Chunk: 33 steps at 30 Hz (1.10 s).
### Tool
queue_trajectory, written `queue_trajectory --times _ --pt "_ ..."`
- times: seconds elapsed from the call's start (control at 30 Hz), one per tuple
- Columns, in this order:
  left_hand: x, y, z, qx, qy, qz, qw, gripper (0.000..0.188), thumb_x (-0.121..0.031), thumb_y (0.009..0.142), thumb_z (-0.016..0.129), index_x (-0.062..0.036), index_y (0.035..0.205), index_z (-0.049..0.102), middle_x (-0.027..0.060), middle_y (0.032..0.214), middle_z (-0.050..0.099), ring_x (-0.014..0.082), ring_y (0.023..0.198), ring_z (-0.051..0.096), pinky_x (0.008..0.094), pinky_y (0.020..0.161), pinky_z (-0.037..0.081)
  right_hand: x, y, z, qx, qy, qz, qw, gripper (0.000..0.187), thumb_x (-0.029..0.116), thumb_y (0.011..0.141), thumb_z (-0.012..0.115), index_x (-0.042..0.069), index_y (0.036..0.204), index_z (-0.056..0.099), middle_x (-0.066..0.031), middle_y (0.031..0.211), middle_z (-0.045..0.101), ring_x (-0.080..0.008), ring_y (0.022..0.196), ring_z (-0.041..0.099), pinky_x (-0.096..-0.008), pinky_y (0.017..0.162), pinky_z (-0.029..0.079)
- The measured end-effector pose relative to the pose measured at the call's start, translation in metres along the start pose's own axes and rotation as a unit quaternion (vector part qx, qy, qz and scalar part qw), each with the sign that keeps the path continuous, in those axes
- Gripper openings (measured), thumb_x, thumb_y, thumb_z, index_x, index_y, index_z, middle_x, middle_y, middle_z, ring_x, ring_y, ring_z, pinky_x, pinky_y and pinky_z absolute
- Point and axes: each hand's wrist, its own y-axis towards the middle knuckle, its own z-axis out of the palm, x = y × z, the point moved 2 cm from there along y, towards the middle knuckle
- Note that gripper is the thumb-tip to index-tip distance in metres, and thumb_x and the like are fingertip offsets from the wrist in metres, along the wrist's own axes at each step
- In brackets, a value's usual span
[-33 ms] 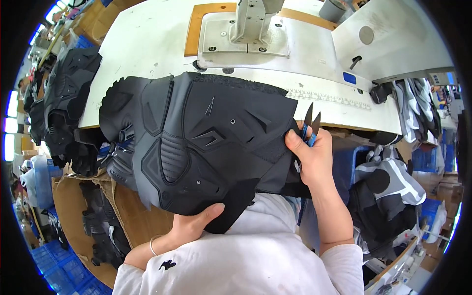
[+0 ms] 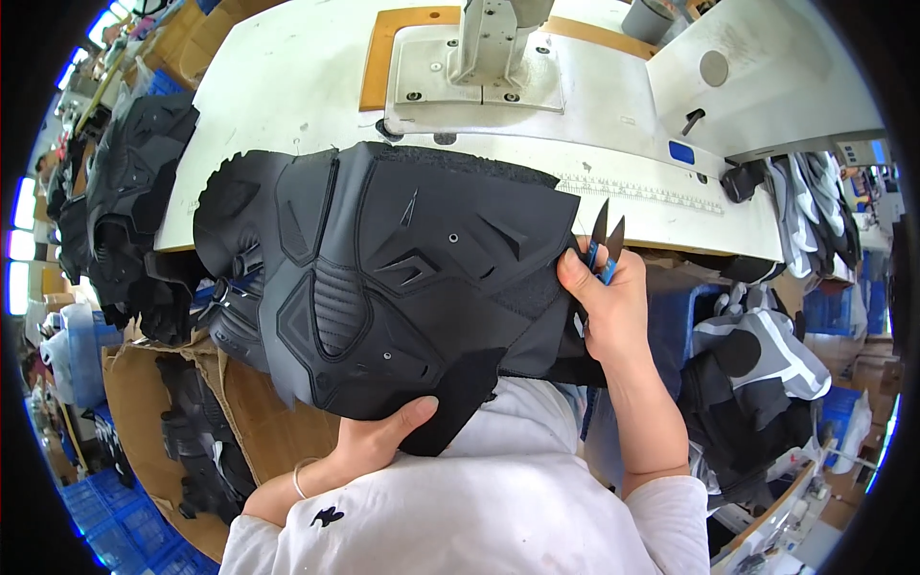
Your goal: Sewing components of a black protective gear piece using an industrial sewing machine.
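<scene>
A stitched black panel (image 2: pixel 431 249), with quilted ribs, raised angular patches and small eyelets, lies partly on the table edge and partly over my lap. My left hand (image 2: pixel 383 436) grips its lower edge, thumb on top and fingers hidden beneath. At the panel's right edge, my right hand (image 2: pixel 613 302) pinches the material between thumb and fingers. Tucked in that same hand are small blue-handled scissors (image 2: pixel 606 249), their dark blades parted and pointing away from me. More black padded material (image 2: pixel 235 326) hangs below the panel's left side.
Beyond the panel stands a sewing machine (image 2: pixel 494 57) on a white table (image 2: pixel 268 77) with a ruler strip (image 2: pixel 642 195). Black pieces (image 2: pixel 134 182) are heaped at left, above a cardboard box (image 2: pixel 144 383). Grey, white and black pieces (image 2: pixel 757 355) pile up at right.
</scene>
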Motion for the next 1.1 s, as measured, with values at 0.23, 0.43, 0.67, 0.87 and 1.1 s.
queue_trajectory --times 0.23,0.43,0.67,0.87,1.1 --pt "0.001 0.002 0.002 -0.026 0.005 0.027 0.999 0.03 -0.009 0.087 0.07 0.0045 0.112 0.061 0.0091 0.107 0.066 0.0162 0.094 0.062 0.0282 0.083 0.05 0.004 0.003 -0.017 0.043 0.072 0.044 0.996 0.026 0.028 0.094 0.064 0.005 0.082 0.063 0.0097 0.061 0.045 -0.0002 0.057 0.035 -0.0206 0.052 0.026" --pt "-0.009 0.004 0.01 -0.032 -0.036 0.007 0.999 0.03 -0.007 0.087 0.07 0.0045 0.113 0.061 0.0096 0.106 0.066 0.0167 0.092 0.063 0.0281 0.081 0.051 0.023 -0.009 -0.002 0.075 -0.092 -0.089 0.989 0.034 0.02 0.076 0.079 -0.002 0.096 0.062 0.0015 0.069 0.057 -0.0083 0.067 0.05 -0.0268 0.064 0.043" --pt "0.0 -0.001 0.0 -0.031 -0.016 0.007 0.999 0.032 -0.007 0.086 0.07 0.0033 0.115 0.061 0.0077 0.111 0.064 0.0164 0.098 0.06 0.0292 0.087 0.048 0.005 0.0 -0.006 0.041 0.068 0.017 0.997 0.019 0.016 0.091 0.067 0.002 0.079 0.061 0.0059 0.069 0.051 -0.0025 0.063 0.04 -0.0205 0.057 0.033" --pt "0.001 -0.002 0.004 -0.042 -0.029 0.004 0.999 0.033 -0.008 0.086 0.071 0.0033 0.115 0.061 0.0077 0.112 0.064 0.0162 0.099 0.06 0.0289 0.088 0.047 0.01 -0.001 -0.014 0.058 0.086 -0.015 0.994 0.024 0.023 0.096 0.06 0.004 0.082 0.063 0.0089 0.069 0.046 -0.0009 0.062 0.035 -0.0197 0.056 0.027" --pt "-0.005 0.002 0.005 -0.034 -0.025 0.001 0.999 0.031 -0.006 0.086 0.07 0.0035 0.114 0.061 0.008 0.11 0.065 0.0166 0.097 0.061 0.0289 0.087 0.048 0.018 -0.005 -0.025 0.087 0.049 0.042 0.994 0.032 0.028 0.085 0.073 -0.001 0.097 0.065 0.0079 0.07 0.047 -0.0016 0.064 0.036 -0.02 0.058 0.031"
